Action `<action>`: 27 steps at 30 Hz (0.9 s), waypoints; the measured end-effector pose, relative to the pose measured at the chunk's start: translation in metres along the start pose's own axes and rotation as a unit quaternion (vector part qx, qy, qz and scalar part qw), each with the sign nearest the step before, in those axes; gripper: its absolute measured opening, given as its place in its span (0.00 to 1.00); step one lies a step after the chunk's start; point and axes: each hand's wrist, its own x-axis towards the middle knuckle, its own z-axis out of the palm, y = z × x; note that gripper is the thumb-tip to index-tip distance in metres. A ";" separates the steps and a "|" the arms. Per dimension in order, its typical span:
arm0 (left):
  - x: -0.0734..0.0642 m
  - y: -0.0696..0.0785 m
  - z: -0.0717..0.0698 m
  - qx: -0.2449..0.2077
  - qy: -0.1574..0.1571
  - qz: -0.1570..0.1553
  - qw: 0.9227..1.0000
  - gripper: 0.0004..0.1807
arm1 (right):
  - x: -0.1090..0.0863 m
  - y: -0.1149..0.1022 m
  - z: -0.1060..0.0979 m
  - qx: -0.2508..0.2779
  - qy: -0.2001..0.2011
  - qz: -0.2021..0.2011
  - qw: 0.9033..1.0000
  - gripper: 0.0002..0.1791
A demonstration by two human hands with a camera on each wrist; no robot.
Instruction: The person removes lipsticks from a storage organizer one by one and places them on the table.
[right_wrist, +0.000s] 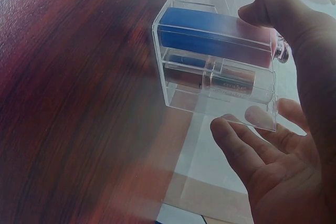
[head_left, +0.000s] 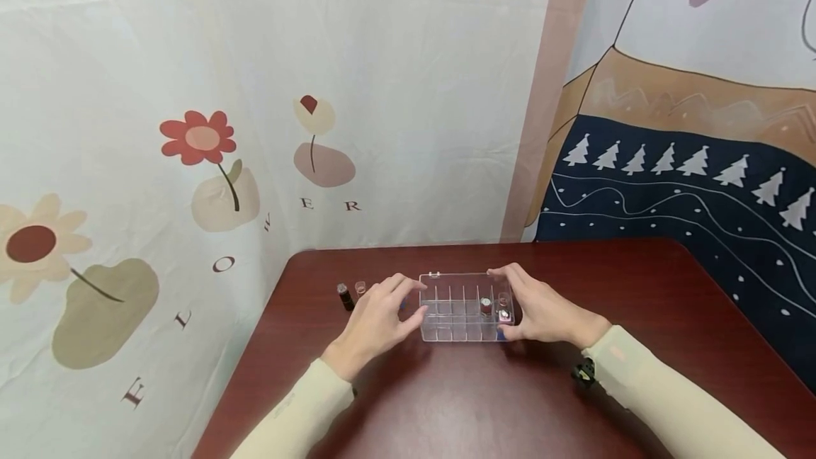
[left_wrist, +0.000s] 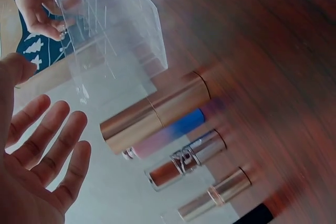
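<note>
A clear divided organizer box (head_left: 452, 333) stands on the table with its long side facing me. My right hand (head_left: 547, 312) grips its right end, thumb at the front and fingers at the back edge. Inside, next to that thumb, is a pink-and-blue lip gloss tube (right_wrist: 210, 32) with a silver knob. A clear-capped lip tube (right_wrist: 231, 81) stands behind it, and a dark red tube (head_left: 486, 307) is one column left. Off the box's left end, my left hand (head_left: 380, 307) hovers with its fingers spread and holds nothing.
Left of the box stand a thick gold tube (left_wrist: 152, 114), another pink-and-blue tube (left_wrist: 170, 132), a clear tube with a silver emblem (left_wrist: 186, 160), a slim gold tube (left_wrist: 216, 195) and a black tube (head_left: 346, 297). Printed curtains (head_left: 408, 91) hang behind the table (head_left: 459, 402).
</note>
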 end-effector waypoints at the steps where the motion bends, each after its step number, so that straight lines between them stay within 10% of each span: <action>1: 0.001 0.001 0.000 0.001 -0.001 0.002 1.000 0.19 | 0.000 0.000 0.000 0.000 -0.001 0.001 1.000 0.57; 27: 0.034 0.034 0.019 -0.006 -0.047 0.022 0.999 0.22 | -0.001 0.000 -0.004 -0.012 -0.004 -0.012 1.000 0.57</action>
